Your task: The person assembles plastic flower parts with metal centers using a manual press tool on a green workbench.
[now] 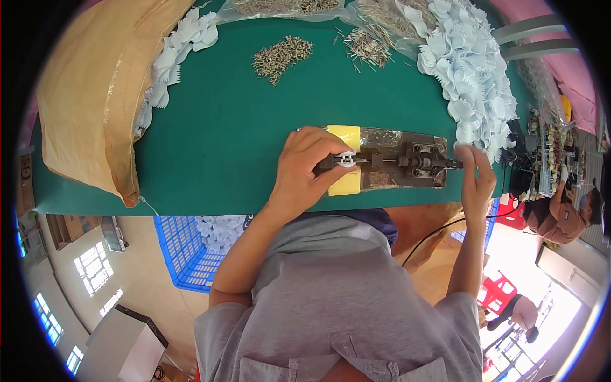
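My left hand (299,169) pinches a small white plastic claw clip (346,158) between thumb and forefinger, at the left end of a dark metal bench jig (388,175). A thin metal rod of the jig lines up with the clip. Yellow tape (344,187) wraps the jig beside my fingers. At its other end is a lever clamp (425,160); my right hand (477,181) is closed around the clamp's handle end, its fingers partly hiding the handle.
Beyond the jig on the green table (223,127) lie piles of small metal springs (283,57) and thin pins (368,49). White toothed clip halves (471,76) heap at right; more spill from a tan sack (95,95). A blue crate (181,261) holds white pieces below.
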A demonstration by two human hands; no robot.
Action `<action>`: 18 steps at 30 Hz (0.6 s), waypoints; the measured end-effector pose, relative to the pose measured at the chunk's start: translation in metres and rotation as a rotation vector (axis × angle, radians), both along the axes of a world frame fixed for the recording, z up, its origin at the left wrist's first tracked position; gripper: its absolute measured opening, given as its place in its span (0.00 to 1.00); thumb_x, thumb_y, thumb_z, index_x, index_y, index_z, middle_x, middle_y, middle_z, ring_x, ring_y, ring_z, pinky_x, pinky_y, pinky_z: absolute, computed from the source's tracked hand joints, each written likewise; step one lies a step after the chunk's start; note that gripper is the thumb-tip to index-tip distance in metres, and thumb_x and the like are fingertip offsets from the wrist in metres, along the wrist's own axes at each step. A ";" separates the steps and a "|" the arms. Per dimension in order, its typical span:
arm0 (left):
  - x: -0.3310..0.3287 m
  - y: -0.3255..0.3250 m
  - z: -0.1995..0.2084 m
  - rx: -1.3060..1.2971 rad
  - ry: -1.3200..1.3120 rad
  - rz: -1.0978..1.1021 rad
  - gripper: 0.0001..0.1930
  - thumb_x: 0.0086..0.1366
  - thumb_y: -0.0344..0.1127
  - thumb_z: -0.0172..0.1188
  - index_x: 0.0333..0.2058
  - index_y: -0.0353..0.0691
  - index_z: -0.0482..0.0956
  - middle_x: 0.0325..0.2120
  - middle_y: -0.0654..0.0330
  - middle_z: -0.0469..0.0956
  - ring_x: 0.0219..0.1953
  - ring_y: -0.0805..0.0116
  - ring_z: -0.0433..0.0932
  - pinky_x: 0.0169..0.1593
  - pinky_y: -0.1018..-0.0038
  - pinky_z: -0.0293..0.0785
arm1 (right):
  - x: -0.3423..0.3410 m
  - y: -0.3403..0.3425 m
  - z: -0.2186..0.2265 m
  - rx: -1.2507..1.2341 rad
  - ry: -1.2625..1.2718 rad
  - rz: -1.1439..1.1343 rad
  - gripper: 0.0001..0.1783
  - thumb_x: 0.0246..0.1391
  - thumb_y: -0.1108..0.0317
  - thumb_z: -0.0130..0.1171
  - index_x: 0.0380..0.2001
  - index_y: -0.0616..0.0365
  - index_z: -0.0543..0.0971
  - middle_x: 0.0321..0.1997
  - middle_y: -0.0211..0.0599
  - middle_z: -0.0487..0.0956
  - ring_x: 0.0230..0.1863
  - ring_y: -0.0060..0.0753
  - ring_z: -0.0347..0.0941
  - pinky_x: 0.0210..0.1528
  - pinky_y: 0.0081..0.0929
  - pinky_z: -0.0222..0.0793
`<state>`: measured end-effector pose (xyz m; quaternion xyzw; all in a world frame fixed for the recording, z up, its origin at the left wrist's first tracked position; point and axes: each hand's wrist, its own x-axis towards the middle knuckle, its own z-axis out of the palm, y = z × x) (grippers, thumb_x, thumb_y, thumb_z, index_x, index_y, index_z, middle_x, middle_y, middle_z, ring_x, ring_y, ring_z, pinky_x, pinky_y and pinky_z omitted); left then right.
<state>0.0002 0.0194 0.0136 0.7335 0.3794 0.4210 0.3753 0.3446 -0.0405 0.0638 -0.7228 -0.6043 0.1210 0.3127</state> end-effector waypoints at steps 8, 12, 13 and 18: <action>-0.001 -0.006 -0.005 -0.005 0.014 0.053 0.10 0.56 0.25 0.77 0.37 0.38 0.86 0.36 0.60 0.85 0.45 0.61 0.80 0.55 0.65 0.73 | 0.045 0.000 0.014 -0.007 -0.162 0.177 0.07 0.68 0.75 0.57 0.34 0.64 0.81 0.32 0.34 0.81 0.36 0.32 0.74 0.39 0.30 0.68; 0.003 -0.003 -0.007 0.008 -0.014 0.046 0.11 0.55 0.24 0.77 0.37 0.38 0.86 0.37 0.59 0.85 0.45 0.61 0.81 0.58 0.63 0.75 | 0.035 0.022 0.028 0.131 0.642 0.164 0.21 0.78 0.63 0.46 0.30 0.63 0.77 0.28 0.31 0.78 0.30 0.27 0.70 0.34 0.25 0.65; 0.003 -0.003 -0.007 -0.009 -0.035 0.032 0.12 0.55 0.23 0.77 0.37 0.37 0.86 0.37 0.59 0.85 0.45 0.61 0.81 0.60 0.62 0.75 | 0.006 0.030 0.024 0.300 0.850 0.132 0.24 0.79 0.60 0.43 0.30 0.63 0.76 0.27 0.31 0.77 0.28 0.25 0.68 0.33 0.24 0.63; 0.003 -0.007 -0.006 -0.024 -0.039 0.024 0.12 0.55 0.21 0.76 0.38 0.36 0.86 0.37 0.59 0.85 0.45 0.61 0.81 0.60 0.60 0.76 | 0.015 0.028 0.023 0.180 1.100 0.318 0.26 0.81 0.58 0.36 0.27 0.59 0.71 0.10 0.18 0.54 0.14 0.16 0.46 0.20 0.23 0.45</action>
